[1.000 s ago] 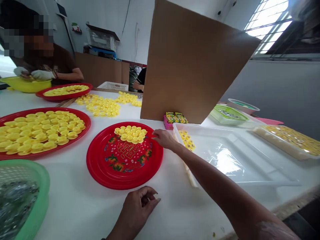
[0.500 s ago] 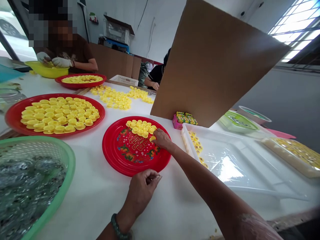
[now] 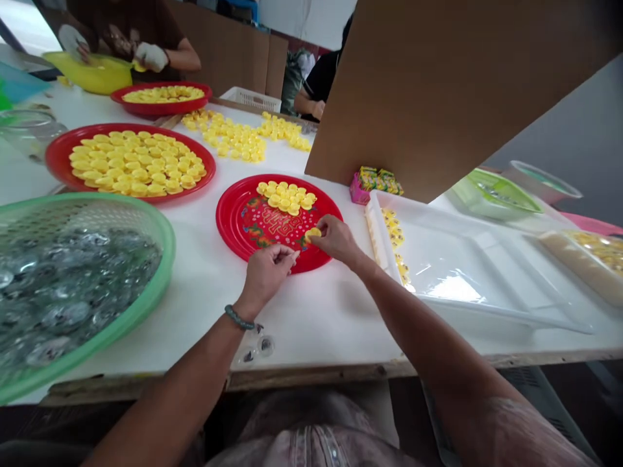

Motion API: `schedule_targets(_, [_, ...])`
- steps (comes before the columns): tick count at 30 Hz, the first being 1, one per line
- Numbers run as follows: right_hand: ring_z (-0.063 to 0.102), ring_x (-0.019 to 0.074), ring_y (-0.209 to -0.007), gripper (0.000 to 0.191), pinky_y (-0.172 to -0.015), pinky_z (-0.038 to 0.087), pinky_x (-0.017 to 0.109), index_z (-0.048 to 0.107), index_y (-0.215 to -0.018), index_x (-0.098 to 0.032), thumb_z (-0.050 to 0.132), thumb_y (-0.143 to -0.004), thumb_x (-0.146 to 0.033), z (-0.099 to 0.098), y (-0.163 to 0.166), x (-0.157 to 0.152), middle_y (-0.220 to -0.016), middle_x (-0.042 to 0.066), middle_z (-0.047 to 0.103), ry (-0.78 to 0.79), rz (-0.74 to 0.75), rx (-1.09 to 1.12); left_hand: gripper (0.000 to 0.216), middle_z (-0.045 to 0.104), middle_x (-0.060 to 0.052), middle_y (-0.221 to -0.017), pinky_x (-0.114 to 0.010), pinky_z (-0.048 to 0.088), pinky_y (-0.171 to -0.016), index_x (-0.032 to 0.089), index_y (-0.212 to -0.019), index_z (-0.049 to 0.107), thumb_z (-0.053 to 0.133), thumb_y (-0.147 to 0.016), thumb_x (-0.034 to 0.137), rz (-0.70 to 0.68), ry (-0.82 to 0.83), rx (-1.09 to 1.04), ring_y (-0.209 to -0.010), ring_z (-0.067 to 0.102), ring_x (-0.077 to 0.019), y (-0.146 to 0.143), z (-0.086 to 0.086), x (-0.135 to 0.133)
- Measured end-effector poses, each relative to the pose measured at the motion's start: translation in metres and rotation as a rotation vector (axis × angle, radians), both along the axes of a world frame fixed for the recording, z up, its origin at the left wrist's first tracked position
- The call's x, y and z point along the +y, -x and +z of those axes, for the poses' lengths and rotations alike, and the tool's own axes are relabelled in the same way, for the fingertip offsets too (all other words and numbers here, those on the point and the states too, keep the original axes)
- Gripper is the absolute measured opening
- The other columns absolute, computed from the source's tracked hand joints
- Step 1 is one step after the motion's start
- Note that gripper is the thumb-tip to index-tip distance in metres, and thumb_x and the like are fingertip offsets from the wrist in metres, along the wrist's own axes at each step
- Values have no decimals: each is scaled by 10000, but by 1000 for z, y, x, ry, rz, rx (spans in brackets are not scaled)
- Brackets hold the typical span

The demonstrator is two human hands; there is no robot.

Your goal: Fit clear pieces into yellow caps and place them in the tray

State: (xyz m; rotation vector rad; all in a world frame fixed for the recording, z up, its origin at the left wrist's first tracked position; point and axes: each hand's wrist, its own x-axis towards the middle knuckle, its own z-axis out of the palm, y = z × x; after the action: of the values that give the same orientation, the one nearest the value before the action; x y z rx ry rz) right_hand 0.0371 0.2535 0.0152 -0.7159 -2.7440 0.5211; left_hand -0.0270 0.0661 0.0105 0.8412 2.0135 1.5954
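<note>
My right hand (image 3: 338,240) pinches a small round yellow plastic piece (image 3: 312,234) over the right side of a red tray (image 3: 228,217) with a printed pattern. At the tray's near rim is my left hand (image 3: 269,271), with a green bead bracelet on its wrist. Its thumb and finger are pressed together, and whatever small thing may be between them is unclear. A cluster of similar yellow pieces (image 3: 285,196) lies at the tray's far side. A few clear domed pieces (image 3: 265,345) with dark marks rest on the table near my left forearm.
A green basket (image 3: 168,259) of clear pieces stands at left. Behind it is another red tray (image 3: 207,176) full of yellow pieces. A white tray (image 3: 467,250) with yellow pieces along its left side lies at right, before a leaning cardboard sheet (image 3: 418,97). Co-workers sit across the table.
My right hand has drawn back from the yellow cluster toward my left hand, bringing one yellow piece along. The camera view has tilted down. A co-worker's gloved hands have moved apart.
</note>
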Motion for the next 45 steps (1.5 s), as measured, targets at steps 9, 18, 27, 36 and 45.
schedule_targets(9, [463,133,-647,187,-563,334,249,491,-871,-176,554,-696,-173,-18,-94,-75,-845,36,521,-56,292,-81,203,612,-13,-669,-256,302,-550,177,-744,635,646,-726,379,-426,583,472,-623,539,-176,2,22,-58])
schedule_targets(18, [510,241,-975,250,-833,438,379,508,-1068,-177,560,-829,-231,-18,-101,-94,-1063,118,539,-61,342,92,75,599,-9,-650,-251,309,-547,190,-674,573,617,-704,243,-464,702,446,-619,538,-180,-23,-8,-77])
schedule_targets(27, [526,209,-925,146,-821,443,332,581,-992,-172,564,-857,-223,-27,-101,-147,-948,90,590,63,623,9,143,630,-6,-698,-246,375,-593,193,-792,620,499,-771,266,-289,561,338,-658,570,-175,-13,-9,-81])
schedule_targets(36, [575,157,-826,100,-764,466,259,642,-857,-175,543,-867,-186,-38,-115,-134,-851,51,624,299,475,94,178,639,4,-696,-235,383,-580,192,-783,650,490,-784,271,-337,477,242,-635,561,-156,-23,-9,-75])
schedule_targets(45, [623,135,-656,155,-626,515,271,631,-952,-215,565,-811,-213,-20,-146,-112,-772,9,652,867,-58,259,243,644,-11,-704,-247,405,-583,168,-874,680,507,-807,326,-482,265,39,-624,552,-155,-41,6,-27])
